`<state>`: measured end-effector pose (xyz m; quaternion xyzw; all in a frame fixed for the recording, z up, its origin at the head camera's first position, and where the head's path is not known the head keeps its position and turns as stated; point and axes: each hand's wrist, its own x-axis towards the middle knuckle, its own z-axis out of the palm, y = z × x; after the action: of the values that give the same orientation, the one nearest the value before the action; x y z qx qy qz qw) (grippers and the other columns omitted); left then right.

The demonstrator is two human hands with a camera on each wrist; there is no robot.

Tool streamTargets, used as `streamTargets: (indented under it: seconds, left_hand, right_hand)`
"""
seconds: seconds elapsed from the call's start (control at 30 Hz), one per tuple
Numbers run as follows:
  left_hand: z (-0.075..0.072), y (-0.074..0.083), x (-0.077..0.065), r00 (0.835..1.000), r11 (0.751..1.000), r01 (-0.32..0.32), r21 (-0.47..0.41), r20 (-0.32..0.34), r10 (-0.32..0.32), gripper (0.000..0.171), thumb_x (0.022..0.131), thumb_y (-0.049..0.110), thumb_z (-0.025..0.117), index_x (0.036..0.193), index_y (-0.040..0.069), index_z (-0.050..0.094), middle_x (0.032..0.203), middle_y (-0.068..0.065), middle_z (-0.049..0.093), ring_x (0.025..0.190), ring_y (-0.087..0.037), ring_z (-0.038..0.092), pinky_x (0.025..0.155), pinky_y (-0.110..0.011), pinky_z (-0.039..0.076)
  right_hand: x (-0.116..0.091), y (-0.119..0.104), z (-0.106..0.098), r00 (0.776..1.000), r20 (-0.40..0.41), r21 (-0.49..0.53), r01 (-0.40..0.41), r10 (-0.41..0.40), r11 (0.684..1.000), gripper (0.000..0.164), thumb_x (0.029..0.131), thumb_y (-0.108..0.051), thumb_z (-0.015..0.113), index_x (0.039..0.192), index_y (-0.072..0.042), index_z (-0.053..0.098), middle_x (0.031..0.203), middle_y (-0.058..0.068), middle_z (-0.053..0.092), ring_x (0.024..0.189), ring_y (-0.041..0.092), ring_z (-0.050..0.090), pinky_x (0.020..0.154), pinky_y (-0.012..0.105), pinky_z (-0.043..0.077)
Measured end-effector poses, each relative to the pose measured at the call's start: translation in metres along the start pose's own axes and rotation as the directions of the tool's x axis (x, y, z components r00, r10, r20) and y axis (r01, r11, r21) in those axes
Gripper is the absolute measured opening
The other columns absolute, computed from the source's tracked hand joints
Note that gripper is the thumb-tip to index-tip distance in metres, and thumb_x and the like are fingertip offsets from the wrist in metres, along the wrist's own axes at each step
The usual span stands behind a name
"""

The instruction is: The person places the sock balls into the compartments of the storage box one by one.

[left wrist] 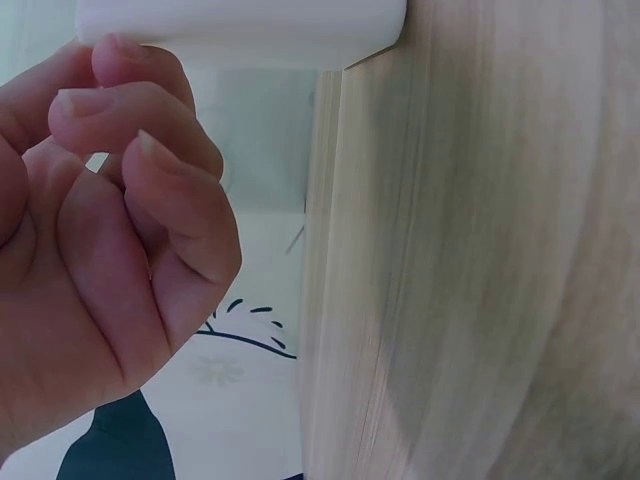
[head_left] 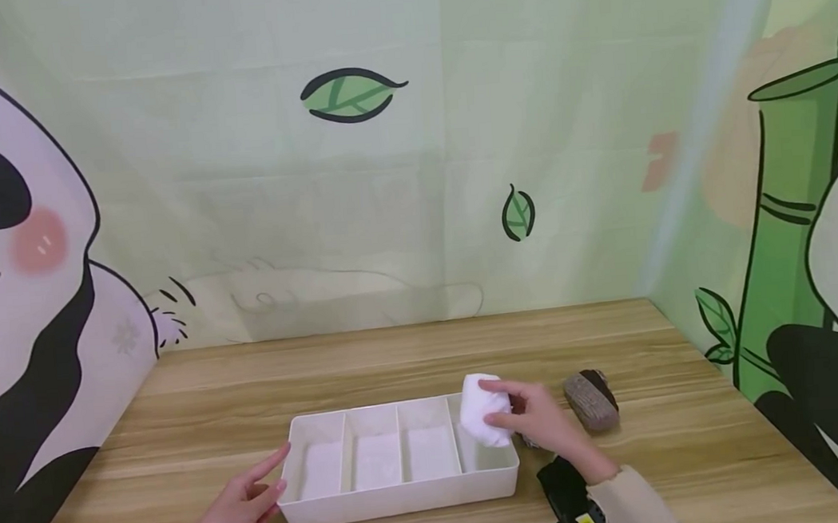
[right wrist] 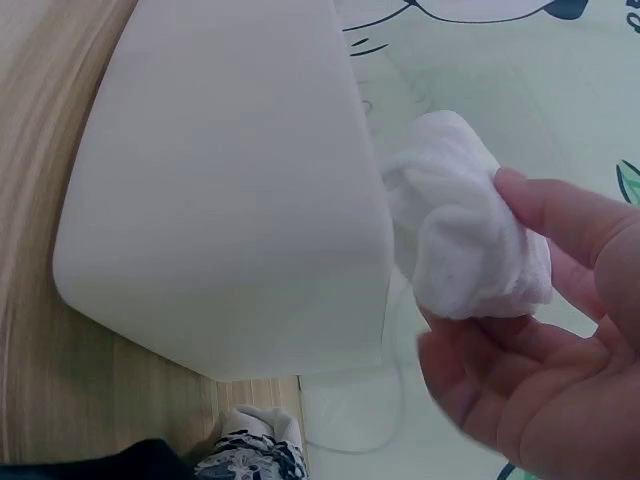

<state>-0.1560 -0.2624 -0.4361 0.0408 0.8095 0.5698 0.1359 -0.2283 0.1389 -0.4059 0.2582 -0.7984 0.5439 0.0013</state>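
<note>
My right hand [head_left: 540,418] pinches a rolled-up pair of white socks [head_left: 482,410] between thumb and fingers, over the right-end compartment of a white divided box [head_left: 401,498]. In the right wrist view, the white socks [right wrist: 460,230] look folded into a soft bundle beside the box's end wall [right wrist: 230,180]. At the opposite end, my left hand [head_left: 236,509] touches the box with index finger and thumb. The left wrist view shows the other fingers [left wrist: 180,200] of that hand loosely bent, holding nothing.
Grey-brown rolled socks [head_left: 592,400] with a dark part lie right of the box. A black-and-white patterned bundle [right wrist: 255,445] sits near the box's right end, mostly hidden in the head view. By my right wrist is a black object [head_left: 570,496] with a yellow label.
</note>
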Motion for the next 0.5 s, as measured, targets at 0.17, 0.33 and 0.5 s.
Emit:
streamTargets:
  seconds: [0.17, 0.33, 0.5]
  left_hand:
    - [-0.0004, 0.0015, -0.0002, 1.000, 1.000, -0.004, -0.002, 0.004, 0.004, 0.058, 0.093, 0.022, 0.048, 0.141, 0.006, 0.020, 0.064, -0.001, 0.043, 0.048, -0.008, 0.036, 0.044, -0.019, 0.032]
    - [-0.0005, 0.0027, -0.0005, 1.000, 1.000, -0.009, 0.000, 0.010, 0.009, 0.059, 0.093, 0.023, 0.048, 0.141, 0.006, 0.020, 0.063, -0.001, 0.042, 0.048, -0.008, 0.036, 0.044, -0.019, 0.032]
    - [-0.0008, 0.0020, -0.0005, 1.000, 1.000, -0.007, 0.001, 0.027, 0.007, 0.059, 0.093, 0.024, 0.048, 0.141, 0.005, 0.019, 0.062, -0.001, 0.042, 0.048, -0.009, 0.036, 0.044, -0.020, 0.032]
  right_hand:
    - [0.0030, 0.0014, 0.0022, 0.999, -0.035, -0.044, 0.001, -0.002, 0.999, 0.040, 0.075, -0.004, 0.070, 0.110, 0.010, 0.057, 0.093, 0.020, 0.061, 0.064, 0.011, 0.052, 0.054, 0.023, 0.045]
    - [0.0039, 0.0006, 0.0047, 0.999, -0.036, -0.057, 0.005, -0.008, 0.998, 0.037, 0.074, -0.004, 0.072, 0.106, 0.009, 0.060, 0.088, 0.018, 0.062, 0.061, 0.011, 0.052, 0.054, 0.022, 0.045]
    - [0.0042, 0.0014, 0.0075, 1.000, -0.027, -0.069, -0.003, 0.001, 0.998, 0.035, 0.072, -0.004, 0.072, 0.104, 0.009, 0.061, 0.085, 0.015, 0.062, 0.062, 0.012, 0.051, 0.054, 0.022, 0.044]
